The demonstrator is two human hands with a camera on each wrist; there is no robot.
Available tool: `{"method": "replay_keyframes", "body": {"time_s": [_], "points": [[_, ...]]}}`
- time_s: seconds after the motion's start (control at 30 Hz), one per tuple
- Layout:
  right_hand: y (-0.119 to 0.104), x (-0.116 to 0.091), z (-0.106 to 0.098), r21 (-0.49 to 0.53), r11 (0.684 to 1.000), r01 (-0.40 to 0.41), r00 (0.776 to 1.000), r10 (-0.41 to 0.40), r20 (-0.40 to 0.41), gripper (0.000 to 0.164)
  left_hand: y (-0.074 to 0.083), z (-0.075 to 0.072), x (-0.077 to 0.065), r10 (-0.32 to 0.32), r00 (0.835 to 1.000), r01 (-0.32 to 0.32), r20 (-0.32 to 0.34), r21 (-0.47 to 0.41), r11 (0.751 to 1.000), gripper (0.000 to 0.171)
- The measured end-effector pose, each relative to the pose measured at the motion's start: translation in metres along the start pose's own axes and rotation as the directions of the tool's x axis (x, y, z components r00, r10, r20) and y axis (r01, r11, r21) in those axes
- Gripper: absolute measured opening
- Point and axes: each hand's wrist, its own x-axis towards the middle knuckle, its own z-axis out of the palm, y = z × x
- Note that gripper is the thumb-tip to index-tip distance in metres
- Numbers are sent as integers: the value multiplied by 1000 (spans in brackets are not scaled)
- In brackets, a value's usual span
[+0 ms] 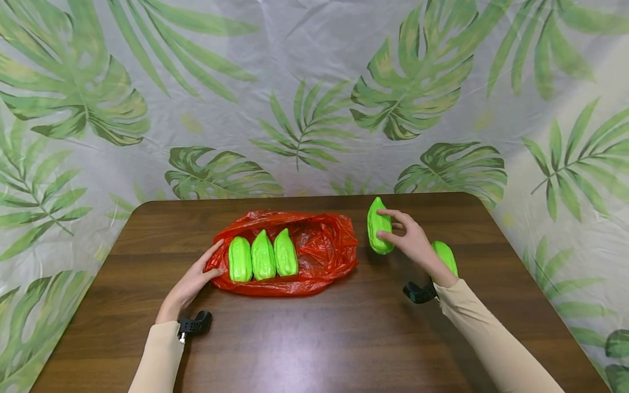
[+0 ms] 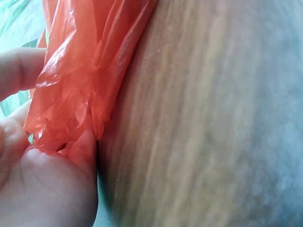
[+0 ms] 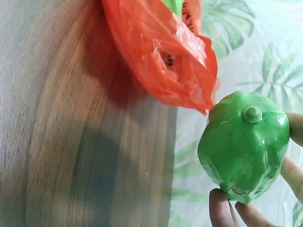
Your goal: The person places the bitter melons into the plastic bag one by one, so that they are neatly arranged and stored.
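Note:
My right hand (image 1: 409, 238) holds a glossy green ridged fruit (image 1: 378, 228) between thumb and fingers, just right of a red plastic bag (image 1: 321, 254). Seen in the right wrist view, the held fruit (image 3: 241, 146) turns its small stem nub to the camera, with fingertips at its side and underside. My left hand (image 1: 195, 277) grips the bag's left end; in the left wrist view the red plastic (image 2: 78, 71) drapes between thumb and fingers and partly hides them. Three similar green fruits (image 1: 263, 256) lie side by side in the left half of the bag's wide mouth.
One more green fruit (image 1: 446, 256) lies on the wooden table (image 1: 295, 338), partly behind my right wrist. Black wrist cameras (image 1: 195, 323) are strapped to both wrists. A leaf-printed cloth (image 1: 314, 98) hangs behind the table's far edge.

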Motion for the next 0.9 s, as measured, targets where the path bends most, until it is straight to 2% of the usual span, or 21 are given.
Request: {"method": "replay_keyframes", "body": {"time_s": [0.13, 0.37, 0.4, 0.73, 0.9], "points": [[-7, -1, 5, 28, 1000, -1, 1000, 0, 9, 53, 0, 0, 0, -18, 1000, 18, -2, -5, 1000, 72], [-59, -15, 8, 89, 996, -27, 998, 22, 57, 51, -3, -1, 1, -8, 1000, 8, 2, -17, 1000, 71], [-61, -15, 9, 94, 995, -25, 998, 19, 59, 50, -3, 0, 1, -6, 1000, 6, 3, -17, 1000, 71], [-68, -11, 20, 95, 995, 12, 996, -20, 83, 50, -1, -1, 0, -10, 1000, 10, 5, -2, 1000, 72], [-51, -3, 29, 110, 993, 31, 996, -40, 81, 51, 0, -1, 0, -7, 1000, 7, 9, -12, 1000, 73]]}}
